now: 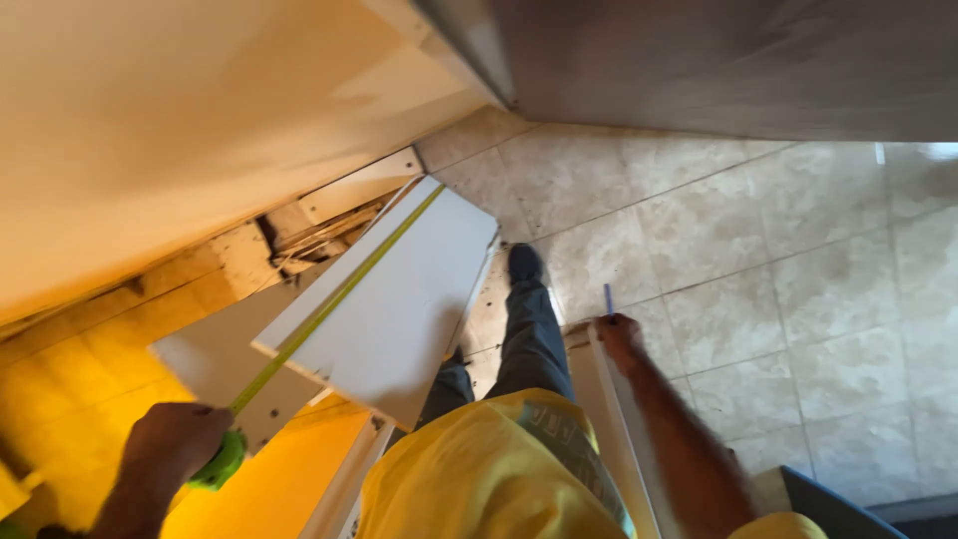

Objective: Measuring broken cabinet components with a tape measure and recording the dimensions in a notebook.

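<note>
My left hand (175,444) grips a bright green tape measure case (220,461) at the lower left. Its yellow tape (334,299) runs out along the left edge of a white board (399,299) that slants up toward the wall. My right hand (619,334) holds a thin blue pencil (608,298) and rests on the top end of a narrow white trim strip (609,419) that stands beside my leg. A yellow shirt and dark trousers fill the bottom middle of the view.
A second white board (215,364) lies under the first. Broken wood and torn wall base (299,235) sit where the cream wall meets the floor. Beige floor tiles (758,260) spread to the right. A dark blue object (828,509) is at the bottom right.
</note>
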